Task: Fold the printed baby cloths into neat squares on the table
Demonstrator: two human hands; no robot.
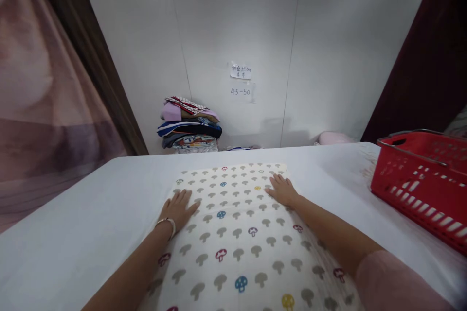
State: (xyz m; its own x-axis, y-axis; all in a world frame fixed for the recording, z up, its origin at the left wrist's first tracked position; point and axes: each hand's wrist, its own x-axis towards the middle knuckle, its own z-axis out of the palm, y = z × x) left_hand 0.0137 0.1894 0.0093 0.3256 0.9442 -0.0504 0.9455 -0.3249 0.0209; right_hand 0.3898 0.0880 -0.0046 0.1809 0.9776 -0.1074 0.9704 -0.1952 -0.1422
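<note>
A white cloth printed with grey and coloured mushrooms lies spread over the white table, running from its far part down to the bottom of the view. My left hand rests flat on the cloth's left side, fingers stretched out, with a pale bangle on the wrist. Farther up on the right edge, my right hand also lies flat with its fingers spread. A crease crosses the cloth between the hands. Loose wrinkles show along its lower right side. Neither hand grasps the fabric.
On the right of the white table stands a red plastic basket with a metal handle. Behind the table's far edge is a stack of folded textiles. Paper notes hang on the wall. Curtains flank the left side.
</note>
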